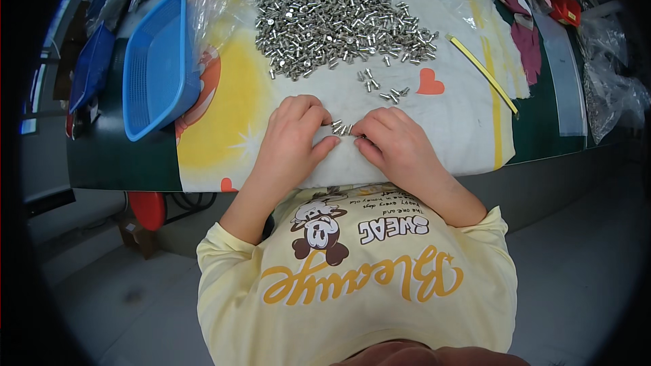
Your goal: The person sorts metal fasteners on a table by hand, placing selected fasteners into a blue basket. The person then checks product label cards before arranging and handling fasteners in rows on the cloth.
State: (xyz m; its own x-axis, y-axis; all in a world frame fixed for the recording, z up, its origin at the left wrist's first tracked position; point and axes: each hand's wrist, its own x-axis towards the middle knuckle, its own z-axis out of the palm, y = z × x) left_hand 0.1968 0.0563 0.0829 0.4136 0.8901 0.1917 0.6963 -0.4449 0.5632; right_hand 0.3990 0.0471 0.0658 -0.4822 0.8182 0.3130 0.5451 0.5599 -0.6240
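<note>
My left hand (293,137) and right hand (392,141) lie knuckles up on a soft printed cloth (447,118), white with yellow patches and small red hearts, draped over the near edge of the dark green bench (108,156). Between my two hands sits a small cluster of metal pins (341,127), short, shiny, cylindrical, each with a wider head. My fingers are curled together on both sides, tips pressed in toward that cluster and touching it; whether any pin is actually pinched I cannot tell, since my own knuckles cover the tips.

Farther up the cloth lies a big heap of the same pins (336,20), glinting and tangled, with a few strays (380,85) scattered between the heap and my hands. A crinkled clear plastic sheet (217,0) lies under and around the heap. Left of the cloth a blue plastic basket (159,61) with a fine mesh wall is tipped on its side. To the right a thin yellow strip (483,71) lies slanted across the cloth's edge.

The top right corner holds red tools and clear bags, too bent and small to make out. My forearms come up from the lower edge, wrists angled inward, pale yellow sleeves pushed to the elbow.
</note>
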